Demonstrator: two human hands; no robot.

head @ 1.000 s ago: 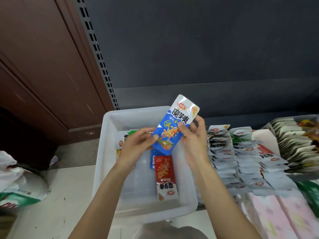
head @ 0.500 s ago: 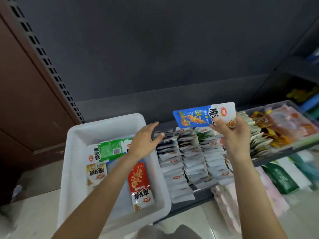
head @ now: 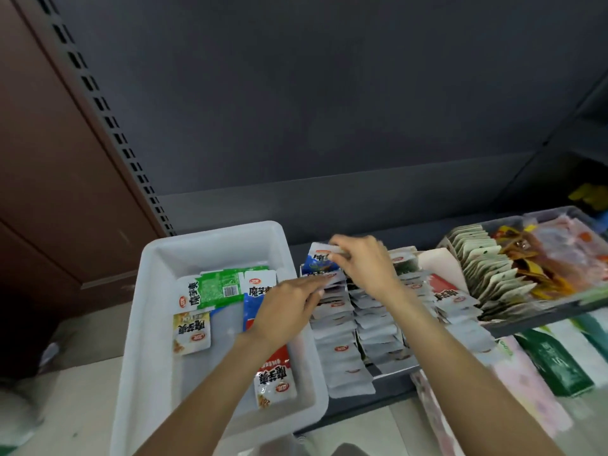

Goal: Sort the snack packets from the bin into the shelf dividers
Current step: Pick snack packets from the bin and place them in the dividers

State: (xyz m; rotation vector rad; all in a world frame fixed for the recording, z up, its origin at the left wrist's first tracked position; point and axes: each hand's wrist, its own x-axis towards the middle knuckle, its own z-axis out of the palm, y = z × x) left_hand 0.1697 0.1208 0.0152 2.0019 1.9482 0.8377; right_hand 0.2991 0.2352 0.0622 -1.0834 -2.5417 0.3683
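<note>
A white plastic bin (head: 144,324) stands at the left with a green packet (head: 221,286), a yellow packet (head: 191,330), a blue packet (head: 255,296) and a red packet (head: 274,376) inside. My right hand (head: 363,268) pinches a blue snack packet (head: 318,260) at the back of the leftmost row of packets (head: 339,343) in the shelf dividers. My left hand (head: 286,307) reaches over the bin's right rim, fingers straight, touching the packets of that row.
More rows of white packets (head: 378,330) fill the dividers to the right, then a red packet (head: 445,291), a tray of pale upright packets (head: 487,278) and orange snacks (head: 539,258). Green and pink packs (head: 556,363) lie on the lower shelf. Dark shelf back panel behind.
My right hand has carried the blue packet down and left from above the dividers to the back of the leftmost row. My left hand has moved right from the bin onto that row.
</note>
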